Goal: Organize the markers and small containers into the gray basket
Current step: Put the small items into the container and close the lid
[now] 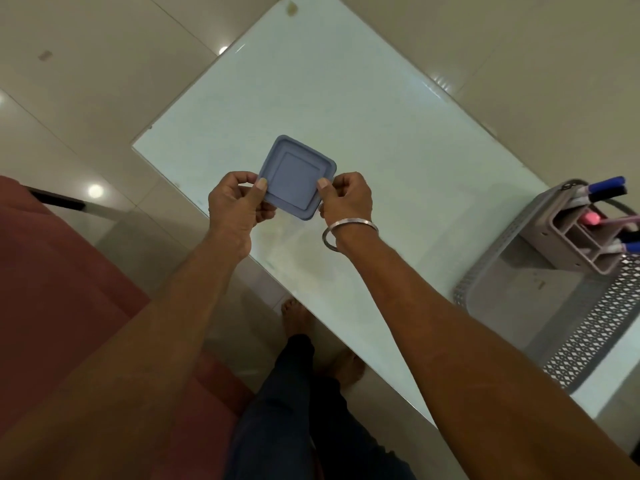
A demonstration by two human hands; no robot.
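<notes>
A small square blue container (296, 176) with its lid on is held above the white table (363, 116). My left hand (235, 202) pinches its left corner and my right hand (344, 199) pinches its right corner, thumbs on top. The gray basket (588, 327), with perforated walls, stands at the table's right edge. Inside it a gray divided holder (575, 233) lies tilted with several markers (609, 190) sticking out, blue and pink caps showing. The basket's right part is cut off by the frame.
A red seat (52, 289) lies at the lower left. The table's near edge runs diagonally past my legs and bare feet (294, 313). A metal bangle (346, 230) hangs on my right wrist. Glossy floor tiles surround the table.
</notes>
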